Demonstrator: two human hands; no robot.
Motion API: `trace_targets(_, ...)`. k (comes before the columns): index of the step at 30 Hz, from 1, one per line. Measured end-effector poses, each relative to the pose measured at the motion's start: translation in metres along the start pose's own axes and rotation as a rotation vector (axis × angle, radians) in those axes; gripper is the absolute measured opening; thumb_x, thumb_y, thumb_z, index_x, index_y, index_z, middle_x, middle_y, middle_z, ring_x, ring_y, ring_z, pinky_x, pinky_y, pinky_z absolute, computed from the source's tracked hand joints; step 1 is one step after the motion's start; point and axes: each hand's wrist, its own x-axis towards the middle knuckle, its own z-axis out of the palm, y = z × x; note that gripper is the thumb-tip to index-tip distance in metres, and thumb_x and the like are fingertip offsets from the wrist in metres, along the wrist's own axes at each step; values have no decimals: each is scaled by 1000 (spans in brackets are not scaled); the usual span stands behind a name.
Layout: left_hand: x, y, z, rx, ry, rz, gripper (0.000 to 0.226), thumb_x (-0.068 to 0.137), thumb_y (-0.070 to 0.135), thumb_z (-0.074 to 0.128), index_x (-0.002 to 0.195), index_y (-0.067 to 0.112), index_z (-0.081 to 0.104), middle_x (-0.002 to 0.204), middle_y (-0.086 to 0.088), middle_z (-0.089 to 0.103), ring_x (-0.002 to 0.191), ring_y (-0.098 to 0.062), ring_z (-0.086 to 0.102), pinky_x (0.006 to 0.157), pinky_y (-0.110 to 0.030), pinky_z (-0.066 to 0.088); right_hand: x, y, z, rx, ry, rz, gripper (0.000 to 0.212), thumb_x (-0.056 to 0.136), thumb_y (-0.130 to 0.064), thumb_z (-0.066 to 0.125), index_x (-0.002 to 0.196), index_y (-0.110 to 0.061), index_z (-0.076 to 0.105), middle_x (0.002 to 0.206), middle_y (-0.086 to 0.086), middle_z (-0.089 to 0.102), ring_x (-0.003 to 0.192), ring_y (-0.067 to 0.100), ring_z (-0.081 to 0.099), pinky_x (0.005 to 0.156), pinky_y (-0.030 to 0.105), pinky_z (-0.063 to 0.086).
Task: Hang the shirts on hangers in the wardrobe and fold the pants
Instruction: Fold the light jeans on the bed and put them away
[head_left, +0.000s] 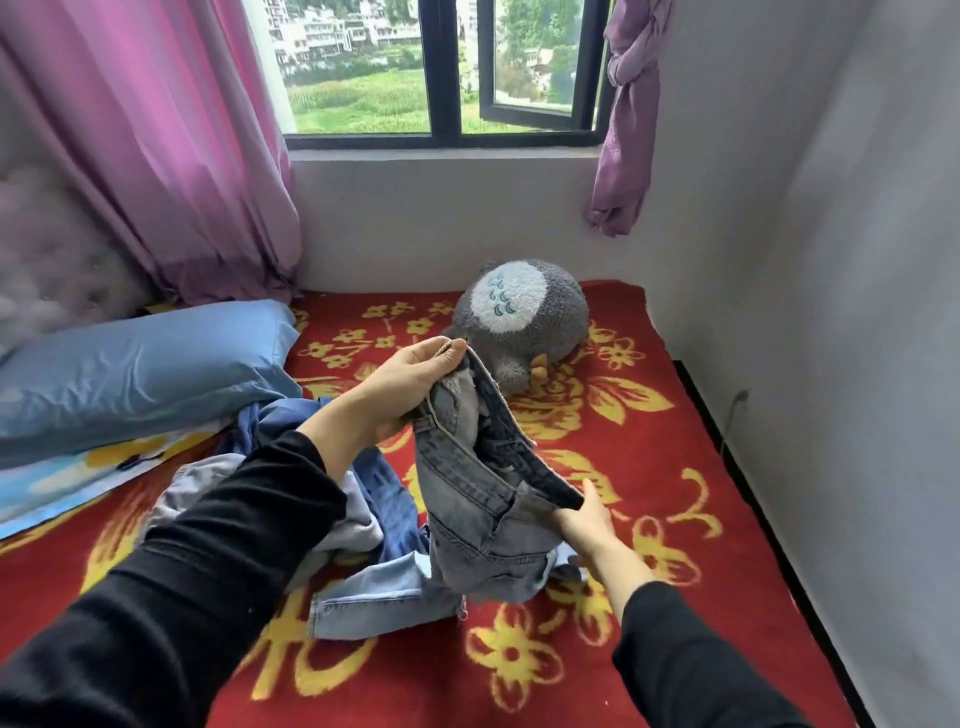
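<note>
A pair of grey-blue jeans (467, 499) hangs above the bed by its waistband. My left hand (410, 384) pinches the far end of the waistband, raised near the plush toy. My right hand (582, 519) grips the near end of the waistband, lower and closer to me. The legs of the jeans trail down onto the blanket. Under and left of them lies a heap of other clothes (332, 499): a blue garment, a pale grey one and light blue denim (379, 603). No hanger or wardrobe is in view.
A red blanket with yellow flowers (649, 597) covers the bed. A grey plush toy (519, 322) lies at the far side, a blue pillow (135, 369) at the left. Walls close in on the right and behind; a window and pink curtains stand beyond.
</note>
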Motion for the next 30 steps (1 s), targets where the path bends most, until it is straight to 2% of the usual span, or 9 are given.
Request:
trace_targets(2,-8,6,-11,0,-7,-40,25,83,38,62,93,15,60,76,-2,64,60,-12,62,55,-23,53,1,-4,3,-27,125,49,74,84,-31,63,148,-27,25,140,16,28,106,35,50,85,32,43)
trace_targets(4,-14,12,-24,24,-12,-79,33,82,33,64,105,10,58,80,-6,62,63,-15,59,61,-27,51,2,-7,3,-155,144,40,42,83,-33,60,123,-24,54,131,15,34,94,31,44,79,29,40)
trace_targets(7,-20,21,-40,11,-19,-101,24,78,9,71,100,5,61,79,-12,64,63,-21,61,62,-30,53,4,-8,5,-447,108,50,7,82,-25,55,85,-24,61,127,15,35,112,32,39,92,34,41)
trace_targets(12,-10,24,-72,649,466,-65,22,73,-3,56,69,17,66,61,-2,59,57,-21,53,58,-27,48,9,-36,-9,-364,185,-35,34,94,-23,39,122,-12,54,136,23,46,125,39,45,97,39,40)
trace_targets(16,-12,12,-94,1156,704,-223,22,76,11,49,91,22,61,92,-8,64,85,-32,62,76,-35,51,8,-106,-53,-58,440,-152,35,96,-23,37,114,-1,57,122,26,59,113,41,56,91,40,43)
trace_targets(20,11,25,-64,281,595,-288,29,88,4,30,93,7,59,67,-17,66,49,-30,65,48,-35,56,-6,-187,-99,451,365,-180,38,97,-20,31,100,8,57,78,28,67,55,36,68,50,43,57)
trace_targets(24,58,99,-44,74,480,186,26,90,-1,42,100,13,62,90,-13,63,66,-19,61,56,-24,48,-20,-251,-156,449,654,-448,32,99,-14,34,120,0,52,121,23,59,103,36,60,90,37,44)
trace_targets(27,76,149,-37,185,533,789,34,91,-2,42,99,24,62,106,1,62,87,2,62,74,-13,49,-35,-262,-188,146,951,-853,29,94,-11,34,117,0,47,116,25,56,102,39,54,85,39,40)
trace_targets(30,87,122,-58,441,619,841,41,88,8,39,105,41,57,108,15,62,94,1,58,80,-8,44,-22,-230,-198,-167,1031,-966,26,91,-10,33,110,0,49,107,25,59,94,43,54,83,51,44)
